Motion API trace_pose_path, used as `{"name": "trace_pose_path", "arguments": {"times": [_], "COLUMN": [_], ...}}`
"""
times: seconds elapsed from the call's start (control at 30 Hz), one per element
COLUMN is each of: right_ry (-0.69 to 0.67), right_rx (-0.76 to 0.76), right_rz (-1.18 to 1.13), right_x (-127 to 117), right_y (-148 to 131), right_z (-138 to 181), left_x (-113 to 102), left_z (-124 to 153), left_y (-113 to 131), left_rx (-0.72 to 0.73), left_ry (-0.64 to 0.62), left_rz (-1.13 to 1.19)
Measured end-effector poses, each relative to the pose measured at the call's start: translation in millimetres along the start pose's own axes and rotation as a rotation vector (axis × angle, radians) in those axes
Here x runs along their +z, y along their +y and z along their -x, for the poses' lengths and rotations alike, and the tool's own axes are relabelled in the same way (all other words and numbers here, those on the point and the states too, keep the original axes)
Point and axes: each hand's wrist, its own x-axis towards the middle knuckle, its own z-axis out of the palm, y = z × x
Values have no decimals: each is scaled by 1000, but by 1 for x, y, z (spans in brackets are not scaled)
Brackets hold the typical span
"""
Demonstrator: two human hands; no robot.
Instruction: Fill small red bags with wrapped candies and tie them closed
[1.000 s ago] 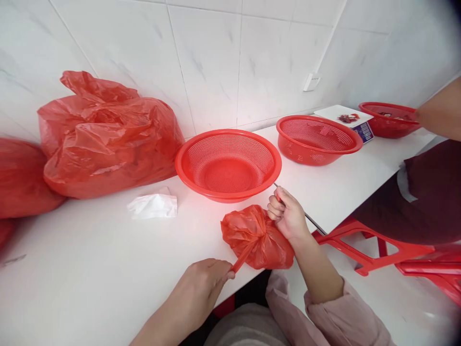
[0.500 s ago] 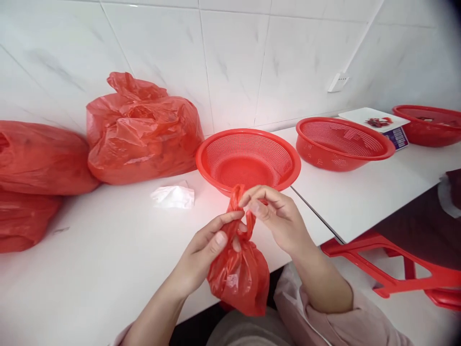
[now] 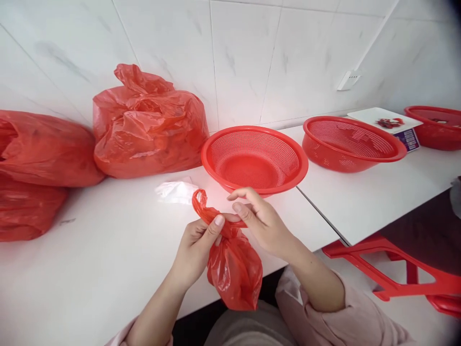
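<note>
A small, filled red plastic bag (image 3: 236, 274) hangs over the table's front edge, its neck gathered and twisted. My left hand (image 3: 196, 242) is closed on the neck, thumb pressed on top. One handle loop of the bag sticks up beyond my left thumb. The other handle runs across to my right hand (image 3: 264, 221), which seems to hold it in the lower fingers, partly hidden. The thumb and index finger of my right hand are curved and slightly apart. What is inside the bag cannot be made out.
A red colander (image 3: 254, 161) stands just beyond my hands, a second colander (image 3: 351, 144) to its right. Farther right are a scale (image 3: 363, 115) with dark red pieces and a red basin (image 3: 432, 132). Large red bags (image 3: 151, 129) and white tissue (image 3: 176, 191) lie left. A red stool (image 3: 382, 264) stands at right.
My left hand has closed round the bag's neck, where its fingers were more stretched out. One handle loop now points up to the left, and the handles are spread apart.
</note>
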Motion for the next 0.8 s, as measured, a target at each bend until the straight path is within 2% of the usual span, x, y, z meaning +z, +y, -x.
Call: {"name": "trace_pose_path", "arguments": {"times": [0.13,0.2,0.27,0.37,0.47,0.53,0.63,0.8], "right_ry": [243,264,201,15,-172,-197,-79,55], "right_rx": [1,0,37,164,229,202,83,-117], "right_rz": [-82,-83,-106,-125,-17,83,184,125], "right_x": [-14,-17,-16,-8,-2,-2,0,18], "right_y": [-13,-21,-23,-14,-1,3,1,-5], "right_z": [0,5,14,29,37,35,25,17], "left_x": [-1,-3,-9,-22,-31,-33,-32,-30], "left_z": [-1,-1,0,2,3,2,0,2], "left_y": [-1,2,6,9,8,7,8,5], "left_rx": [18,58,90,119,187,245,299,302], "left_ry": [7,-22,-18,31,4,11,39,-2], "left_rz": [-62,-81,-83,-117,-188,-264,-341,-354]}}
